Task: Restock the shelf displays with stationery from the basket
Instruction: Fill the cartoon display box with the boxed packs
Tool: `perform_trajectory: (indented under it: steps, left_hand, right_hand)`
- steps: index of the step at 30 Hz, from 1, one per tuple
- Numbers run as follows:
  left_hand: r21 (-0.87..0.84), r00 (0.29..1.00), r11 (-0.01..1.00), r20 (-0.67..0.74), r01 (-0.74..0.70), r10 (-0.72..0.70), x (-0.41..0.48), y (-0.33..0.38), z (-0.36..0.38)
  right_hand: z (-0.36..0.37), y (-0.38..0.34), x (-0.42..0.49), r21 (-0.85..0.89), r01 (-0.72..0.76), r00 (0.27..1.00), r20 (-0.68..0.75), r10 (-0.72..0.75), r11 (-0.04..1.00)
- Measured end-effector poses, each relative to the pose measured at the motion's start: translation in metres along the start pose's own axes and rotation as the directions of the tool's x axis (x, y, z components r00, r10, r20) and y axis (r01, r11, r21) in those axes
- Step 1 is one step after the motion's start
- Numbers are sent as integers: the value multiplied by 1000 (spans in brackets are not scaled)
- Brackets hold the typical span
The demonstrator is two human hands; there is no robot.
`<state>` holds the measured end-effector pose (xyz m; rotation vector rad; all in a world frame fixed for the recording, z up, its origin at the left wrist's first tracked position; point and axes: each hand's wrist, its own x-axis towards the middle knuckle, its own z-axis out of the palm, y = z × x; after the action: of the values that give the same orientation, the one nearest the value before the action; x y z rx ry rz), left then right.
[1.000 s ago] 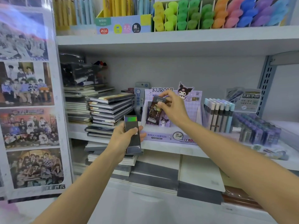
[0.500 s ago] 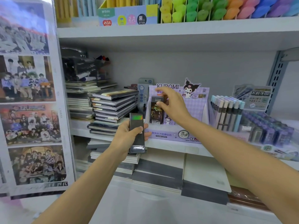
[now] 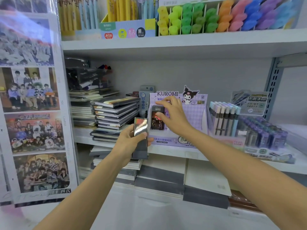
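Right hand (image 3: 172, 115) pinches dark pack (image 3: 157, 123) near its top, upright at left end of purple display box (image 3: 194, 113); left hand (image 3: 127, 143) clasps shiny pack (image 3: 141, 128) around its lower half; both probably light, stiff, slick-wrapped, best held by the edges.

The left hand (image 3: 131, 143) grips a glossy dark rectangular pack (image 3: 140, 130) upright, near the white shelf (image 3: 166, 152); just right, the right hand (image 3: 174, 117) pinches a dark printed pack (image 3: 156, 123) standing in the purple cardboard Kuromi display box (image 3: 194, 117)
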<state>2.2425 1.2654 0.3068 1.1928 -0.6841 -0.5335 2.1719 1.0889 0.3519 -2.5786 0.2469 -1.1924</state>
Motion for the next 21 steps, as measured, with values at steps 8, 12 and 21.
perform_trajectory:
  steps: [8, 12, 21]
  left_hand:
    - [159, 999, 987, 28, -22, 18, -14, 10, 15]
    - [200, 1000, 980, -2, -11, 11, -21, 15, 15]
    - [-99, 997, 994, 65, 55, -48, -27, 37, 20]
  right_hand:
    - [-20, -28, -21, 578, -149, 987, 129, 91, 802]
    - [-33, -21, -25, 579, -187, 980, 53, 193, 793]
    - [-43, -1, -53, 448, -241, 943, 317, 99, 861]
